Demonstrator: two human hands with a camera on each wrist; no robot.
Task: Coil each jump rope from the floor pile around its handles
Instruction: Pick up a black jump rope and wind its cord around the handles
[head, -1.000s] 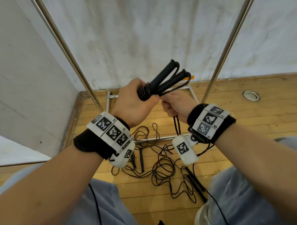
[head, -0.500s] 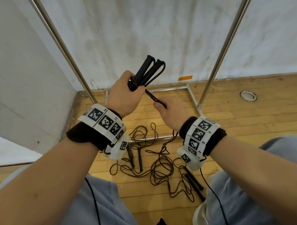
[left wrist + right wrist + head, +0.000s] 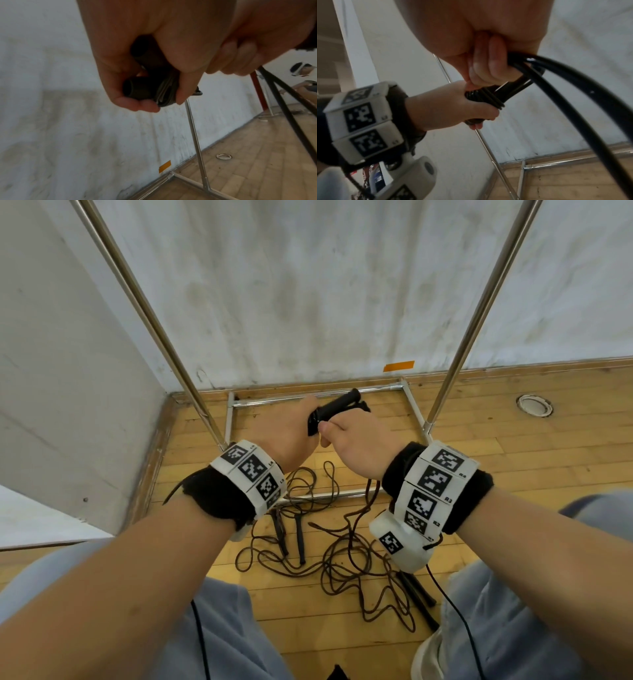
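Observation:
My left hand (image 3: 291,429) grips two black jump rope handles (image 3: 337,409) held together, with several turns of black cord coiled round them (image 3: 486,98). In the left wrist view the handle ends (image 3: 137,88) show between my curled fingers. My right hand (image 3: 359,440) sits against the left one and holds the doubled black cord (image 3: 556,86), which trails down and right out of the picture. Below my hands a tangled pile of dark ropes (image 3: 342,563) with more black handles (image 3: 299,537) lies on the wooden floor.
A chrome tube rack frame (image 3: 411,405) stands on the floor in the corner, its two slanted uprights (image 3: 150,320) rising on each side of my hands. White walls close the back and left. A round floor fitting (image 3: 534,405) lies at right. My knees flank the pile.
Both hands have dropped lower with the handles, which now point away and more level instead of upward. My right hand has come back against the left, bringing the cord round the handles.

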